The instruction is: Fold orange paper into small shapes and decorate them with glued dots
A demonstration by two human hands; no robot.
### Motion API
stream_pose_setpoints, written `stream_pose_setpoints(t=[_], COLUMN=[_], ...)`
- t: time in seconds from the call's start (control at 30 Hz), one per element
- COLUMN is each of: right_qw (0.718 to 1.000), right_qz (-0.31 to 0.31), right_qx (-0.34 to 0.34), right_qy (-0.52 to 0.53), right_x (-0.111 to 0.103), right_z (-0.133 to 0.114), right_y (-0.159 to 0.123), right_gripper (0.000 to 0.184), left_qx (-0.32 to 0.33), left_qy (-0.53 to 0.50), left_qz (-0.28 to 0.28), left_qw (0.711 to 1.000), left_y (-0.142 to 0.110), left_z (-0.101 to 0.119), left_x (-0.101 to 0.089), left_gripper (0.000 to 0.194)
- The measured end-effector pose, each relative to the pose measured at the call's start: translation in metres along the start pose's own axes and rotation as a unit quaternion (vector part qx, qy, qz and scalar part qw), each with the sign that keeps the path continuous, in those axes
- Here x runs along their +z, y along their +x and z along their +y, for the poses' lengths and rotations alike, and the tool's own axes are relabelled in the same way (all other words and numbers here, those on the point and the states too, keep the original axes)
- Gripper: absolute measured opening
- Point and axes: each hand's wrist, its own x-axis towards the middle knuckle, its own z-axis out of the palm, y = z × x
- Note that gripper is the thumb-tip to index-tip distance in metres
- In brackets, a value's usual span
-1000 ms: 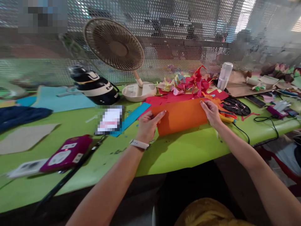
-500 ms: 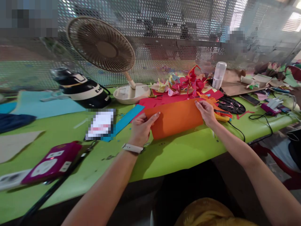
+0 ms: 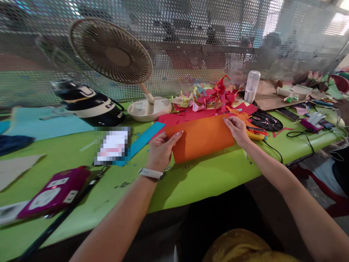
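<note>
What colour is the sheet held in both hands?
The sheet is plain orange; the head view shows it best.

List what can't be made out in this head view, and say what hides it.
In the head view:
- Back of the orange paper: turned away from the camera.
- Left hand: some fingertips hidden behind the paper.
- Yellow tool: partly covered by the right hand.
- Lit screen: pixelated, unreadable.
- Dark blue cloth: cut off by the left edge.
</note>
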Motion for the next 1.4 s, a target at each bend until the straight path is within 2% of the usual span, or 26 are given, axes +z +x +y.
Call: stream_pose_setpoints(t=[0.23, 0.67, 0.87, 1.0, 1.1, 1.2, 1.3, 1.4], right_qw=[1.0, 1.0, 0.999, 0.993, 0.966, 0.921, 0.889, 0.853], right_qz=[-0.006, 0.002, -0.002, -0.017, -0.065, -0.114, -0.158, -0.204], right_qx=[-0.012, -0.006, -0.016, 0.008, 0.057, 0.075, 0.08, 0.086], right_qy=[-0.005, -0.016, -0.04, -0.115, -0.243, -0.366, -0.422, -0.473], right_x=[-0.001, -0.001, -0.002, -0.007, -0.012, -0.016, -0.016, -0.011], right_z=[0.002, 0.005, 0.005, 0.008, 0.007, 0.001, -0.006, -0.011], right_y=[0.001, 0.002, 0.001, 0.004, 0.005, 0.005, 0.003, -0.002], right_gripper=[0.045, 0.049, 0.044, 0.037, 0.032, 0.029, 0.025, 0.022], left_qx=[0.005, -0.006, -0.014, -0.032, -0.079, -0.137, -0.169, -0.163], left_qy=[-0.008, -0.011, 0.034, 0.082, 0.135, 0.197, 0.267, 0.355], left_qz=[-0.002, 0.001, 0.01, 0.008, -0.033, -0.115, -0.178, -0.193], left_qw=[1.0, 1.0, 0.999, 0.996, 0.987, 0.964, 0.932, 0.9], left_y=[0.0, 0.0, -0.001, -0.003, -0.005, -0.007, -0.008, -0.007], left_z=[0.0, 0.0, 0.001, 0.006, 0.012, 0.016, 0.016, 0.016], left_x=[0.0, 0.0, -0.001, -0.001, -0.002, -0.009, -0.021, -0.031], left_gripper=[0.04, 0.044, 0.045, 0.042, 0.043, 0.043, 0.039, 0.034])
